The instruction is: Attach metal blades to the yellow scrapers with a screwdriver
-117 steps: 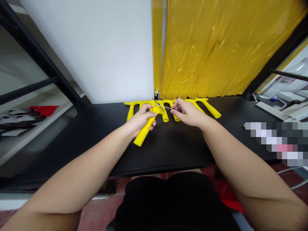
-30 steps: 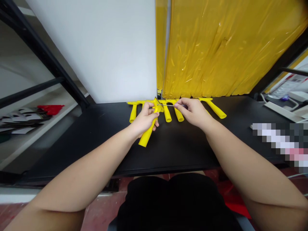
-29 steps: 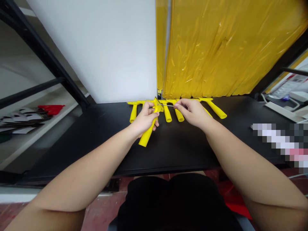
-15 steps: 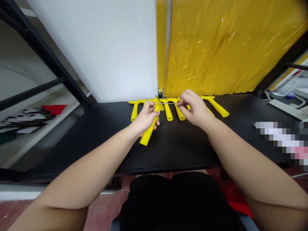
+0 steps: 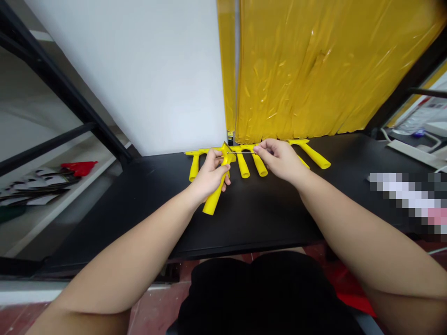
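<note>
My left hand (image 5: 212, 172) is wrapped around a yellow T-shaped plastic scraper (image 5: 213, 201), raised over the table with its hollow handle slanting down toward me. The scraper's head points away and carries a dark edge at its top. In my right hand (image 5: 279, 157), fingertips pinch a thin metal rod (image 5: 242, 152). It runs level to the left, its far tip at the scraper's head; whether it has entered a hole is too small to tell. Behind both hands lie several similar yellow scrapers (image 5: 259, 165) in a row, handles toward me, some partly covered by my hands.
The black table (image 5: 223, 232) meets a white panel (image 5: 139, 70) and a stack wrapped in yellow film (image 5: 314, 70) at the back. Left, a shelf holds flat packages and a red item (image 5: 82, 167). A black frame post (image 5: 70, 88) rises on the left.
The camera view has shifted slightly. My right hand's fingers have changed their grip on the rod, thumb and fingertips now more stretched toward the scraper. My left hand keeps its hold.
</note>
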Action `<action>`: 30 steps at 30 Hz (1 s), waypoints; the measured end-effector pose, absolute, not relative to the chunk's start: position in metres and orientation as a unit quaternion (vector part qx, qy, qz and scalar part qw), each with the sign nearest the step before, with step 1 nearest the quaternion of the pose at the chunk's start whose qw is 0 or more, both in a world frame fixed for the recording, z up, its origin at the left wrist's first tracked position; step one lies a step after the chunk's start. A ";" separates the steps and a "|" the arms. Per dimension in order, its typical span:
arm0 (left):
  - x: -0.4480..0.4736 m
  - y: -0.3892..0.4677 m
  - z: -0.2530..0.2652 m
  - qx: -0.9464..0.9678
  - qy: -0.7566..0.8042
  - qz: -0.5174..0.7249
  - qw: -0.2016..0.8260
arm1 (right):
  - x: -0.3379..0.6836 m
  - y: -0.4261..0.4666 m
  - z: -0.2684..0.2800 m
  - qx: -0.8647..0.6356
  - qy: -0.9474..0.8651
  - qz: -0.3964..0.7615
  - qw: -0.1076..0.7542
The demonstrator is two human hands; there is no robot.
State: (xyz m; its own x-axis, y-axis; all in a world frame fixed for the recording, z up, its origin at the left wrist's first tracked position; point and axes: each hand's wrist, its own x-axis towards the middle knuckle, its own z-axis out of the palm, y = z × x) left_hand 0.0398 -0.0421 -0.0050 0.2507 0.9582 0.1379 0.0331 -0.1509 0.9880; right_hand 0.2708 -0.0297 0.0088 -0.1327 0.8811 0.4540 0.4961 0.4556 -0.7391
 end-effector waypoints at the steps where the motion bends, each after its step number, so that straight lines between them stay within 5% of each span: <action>1: 0.040 -0.042 -0.005 0.608 0.406 0.455 0.508 | 0.271 -0.030 0.009 -0.480 -0.727 0.198 0.448; 30: 0.033 -0.032 -0.011 0.653 0.411 0.468 0.431 | 0.274 -0.029 0.011 -0.472 -0.766 0.209 0.384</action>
